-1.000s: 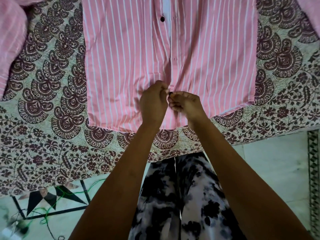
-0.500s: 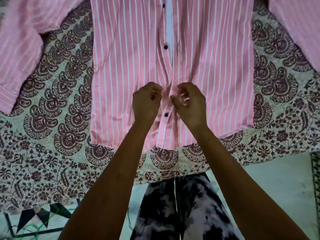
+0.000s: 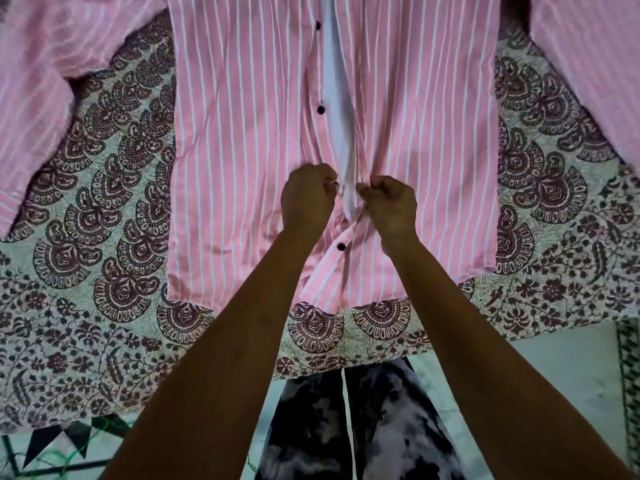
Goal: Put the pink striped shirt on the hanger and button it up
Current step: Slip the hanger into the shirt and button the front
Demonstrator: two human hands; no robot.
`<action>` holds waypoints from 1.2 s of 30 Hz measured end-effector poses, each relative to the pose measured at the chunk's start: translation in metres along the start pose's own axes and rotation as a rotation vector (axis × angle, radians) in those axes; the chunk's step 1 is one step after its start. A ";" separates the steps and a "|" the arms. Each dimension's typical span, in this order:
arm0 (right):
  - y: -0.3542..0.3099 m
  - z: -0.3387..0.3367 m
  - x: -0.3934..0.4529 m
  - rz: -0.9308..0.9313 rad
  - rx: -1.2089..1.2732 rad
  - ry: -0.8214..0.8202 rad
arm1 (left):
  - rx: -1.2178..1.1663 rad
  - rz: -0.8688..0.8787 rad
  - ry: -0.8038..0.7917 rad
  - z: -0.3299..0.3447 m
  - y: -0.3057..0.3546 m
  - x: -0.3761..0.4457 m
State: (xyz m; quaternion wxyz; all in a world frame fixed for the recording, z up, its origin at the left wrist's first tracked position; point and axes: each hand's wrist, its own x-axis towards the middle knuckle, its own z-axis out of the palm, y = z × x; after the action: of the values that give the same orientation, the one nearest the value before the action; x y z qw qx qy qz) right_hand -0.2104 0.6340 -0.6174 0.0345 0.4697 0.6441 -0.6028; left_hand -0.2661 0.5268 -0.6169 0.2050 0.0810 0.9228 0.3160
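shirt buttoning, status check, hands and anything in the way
Left hand and right hand both pinching the pink striped shirt front edges. Lowest button done, two buttons above open. Nothing in the way.

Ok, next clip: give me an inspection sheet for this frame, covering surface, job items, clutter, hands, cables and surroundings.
Surface: patterned bedsheet, maroon print on a pale ground.
Job items: pink striped shirt lies flat, front up; placket open above the hands, two black buttons undone there, bottom button looks fastened. Hanger not seen.
Clutter: nothing seen.
Hands: left hand and right hand each pinch a placket edge, close together.
Cables: green cord on the floor, lower left.
Surroundings: pale floor; the person's dark-patterned trousers.
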 end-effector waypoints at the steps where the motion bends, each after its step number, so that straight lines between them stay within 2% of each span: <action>1: 0.002 -0.002 0.001 0.038 0.051 -0.011 | 0.077 -0.019 0.011 0.002 0.003 0.000; 5: 0.006 -0.003 0.005 0.079 0.149 -0.037 | 0.245 -0.060 0.010 0.003 0.012 -0.001; 10: 0.006 0.001 -0.002 -0.035 0.141 -0.037 | -0.063 -0.144 0.061 -0.010 0.019 0.000; 14: 0.004 0.008 -0.007 -0.060 0.150 -0.054 | -0.221 -0.169 0.050 -0.015 0.030 -0.006; 19: 0.006 0.007 -0.009 -0.034 0.236 -0.064 | -0.300 -0.207 0.043 -0.015 0.031 -0.008; 25: -0.002 0.002 -0.011 -0.160 0.120 -0.125 | -0.479 -0.313 -0.023 -0.020 0.029 -0.011; 32: -0.011 -0.004 0.000 -0.174 0.081 -0.241 | -0.559 -0.403 -0.039 -0.025 0.028 -0.012; 36: -0.009 -0.002 -0.001 -0.295 -0.065 -0.201 | -0.735 -0.535 -0.028 -0.026 0.031 -0.011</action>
State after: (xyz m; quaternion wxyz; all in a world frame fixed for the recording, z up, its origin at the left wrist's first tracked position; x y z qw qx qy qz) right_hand -0.2146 0.6363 -0.6099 0.0252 0.3060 0.7186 -0.6240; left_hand -0.2664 0.5338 -0.5753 0.3068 -0.2344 0.7350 0.5574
